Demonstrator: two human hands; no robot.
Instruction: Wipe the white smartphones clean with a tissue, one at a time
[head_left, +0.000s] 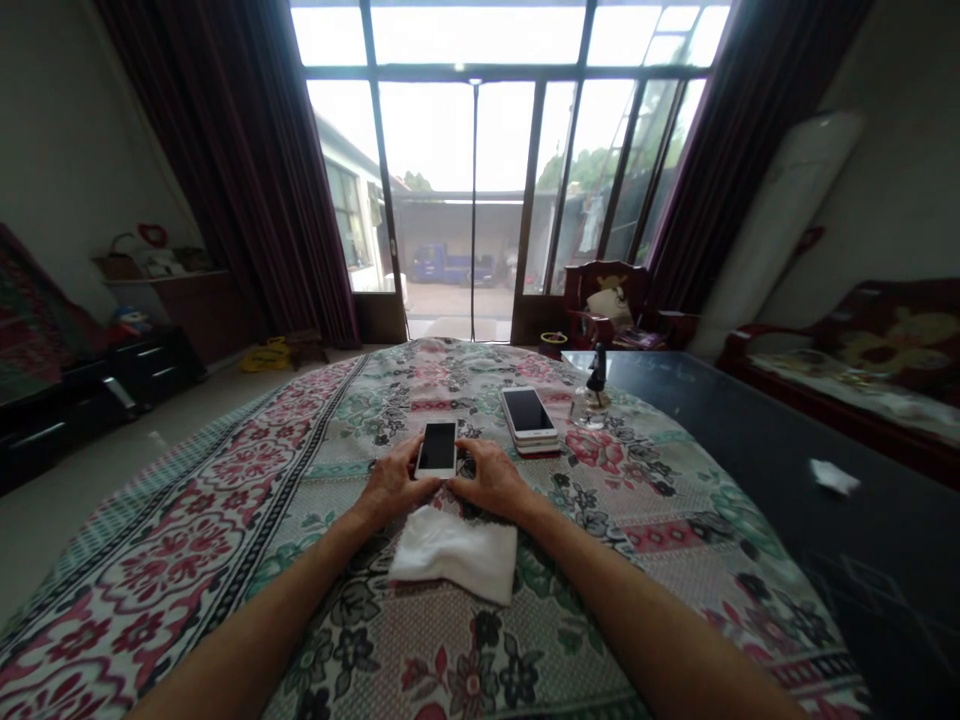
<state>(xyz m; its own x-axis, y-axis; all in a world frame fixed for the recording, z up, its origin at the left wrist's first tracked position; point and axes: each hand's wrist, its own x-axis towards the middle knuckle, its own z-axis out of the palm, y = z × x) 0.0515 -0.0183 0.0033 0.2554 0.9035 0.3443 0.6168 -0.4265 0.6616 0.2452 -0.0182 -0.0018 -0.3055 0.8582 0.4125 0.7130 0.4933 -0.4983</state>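
Note:
A white smartphone point(437, 448) with a dark screen is held between my two hands over the patterned tablecloth point(330, 560). My left hand point(394, 480) grips its left edge, thumb along the near end. On the opposite edge, my right hand point(489, 476) has its fingers closed against the phone. Just nearer to me lies a folded white cloth point(456, 552), which neither hand grips. To the right of my right hand rests a stack of phones point(530, 418), the top one white with its dark screen facing up.
Beyond the stack stands a clear bottle with a black pump top point(594, 390). A dark glossy table point(720, 440) adjoins on the right, with a crumpled white tissue point(834, 477) on it. Further back are a wooden armchair point(600, 300) and glass doors point(472, 200).

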